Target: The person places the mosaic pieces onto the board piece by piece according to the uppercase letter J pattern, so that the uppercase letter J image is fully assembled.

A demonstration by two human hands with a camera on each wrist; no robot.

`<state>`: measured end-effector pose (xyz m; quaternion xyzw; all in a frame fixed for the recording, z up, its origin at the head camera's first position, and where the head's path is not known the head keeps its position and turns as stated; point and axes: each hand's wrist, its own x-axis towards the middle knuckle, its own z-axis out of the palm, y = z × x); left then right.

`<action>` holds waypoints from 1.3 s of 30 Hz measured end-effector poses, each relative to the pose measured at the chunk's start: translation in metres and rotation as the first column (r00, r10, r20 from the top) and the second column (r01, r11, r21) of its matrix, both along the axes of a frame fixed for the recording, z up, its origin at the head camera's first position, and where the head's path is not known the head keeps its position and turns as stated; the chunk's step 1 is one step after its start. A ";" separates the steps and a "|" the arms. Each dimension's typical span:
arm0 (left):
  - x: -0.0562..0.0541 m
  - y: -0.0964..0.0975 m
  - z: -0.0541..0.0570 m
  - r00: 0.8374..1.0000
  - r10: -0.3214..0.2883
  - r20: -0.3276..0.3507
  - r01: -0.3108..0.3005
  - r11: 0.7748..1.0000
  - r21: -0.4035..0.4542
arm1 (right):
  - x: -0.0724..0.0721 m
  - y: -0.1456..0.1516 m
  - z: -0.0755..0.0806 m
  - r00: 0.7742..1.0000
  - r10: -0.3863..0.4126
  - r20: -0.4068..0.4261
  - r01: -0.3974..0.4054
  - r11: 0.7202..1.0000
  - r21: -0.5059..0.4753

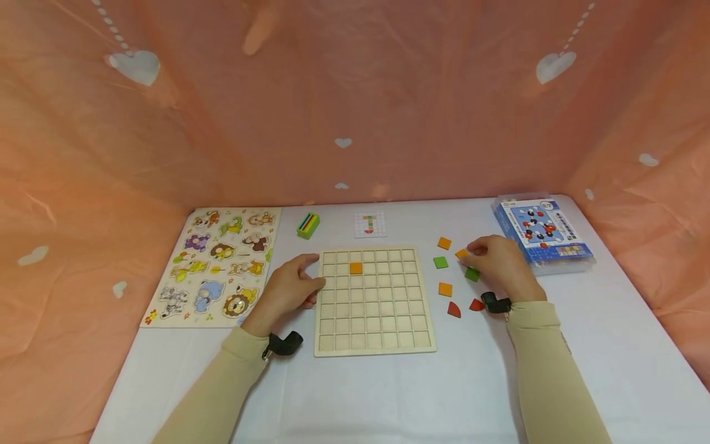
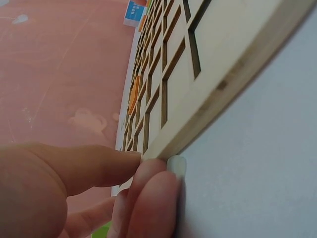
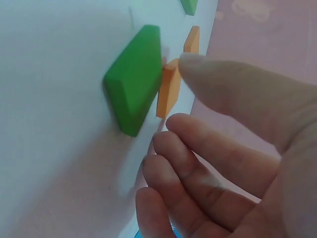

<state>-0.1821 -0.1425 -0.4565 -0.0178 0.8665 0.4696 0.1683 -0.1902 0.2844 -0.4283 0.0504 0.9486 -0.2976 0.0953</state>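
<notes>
Left hand point(image 1: 287, 288) gripping the board point(image 1: 372, 309), right hand point(image 1: 499, 262) at an orange tile point(image 1: 461, 253).
The board lies mid-table point(image 1: 366, 398), an orange square point(image 1: 356, 268) in its second row from the top, its left edge pinched between left thumb and fingers; the right thumb and fingers stand parted beside the tile, near a green tile point(image 1: 472, 275); beyond are a card point(image 1: 370, 224), a box point(image 1: 543, 229) and, left, an animal puzzle point(image 1: 194, 319).

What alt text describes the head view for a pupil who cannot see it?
A person's left hand touches the left edge of a wooden grid board holding one orange square; the right hand is at a loose orange square among green, orange and red pieces.
</notes>
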 end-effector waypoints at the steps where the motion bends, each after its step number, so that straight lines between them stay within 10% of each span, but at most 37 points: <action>1: 0.000 0.000 0.000 1.000 0.000 0.000 0.000 1.000 0.004 | 0.000 0.000 0.000 1.000 -0.001 -0.001 0.001 1.000 0.000; 39: 0.000 0.001 -0.002 1.000 -0.001 -0.017 0.001 1.000 0.005 | 0.001 -0.003 0.003 0.998 0.037 -0.045 -0.036 0.999 0.014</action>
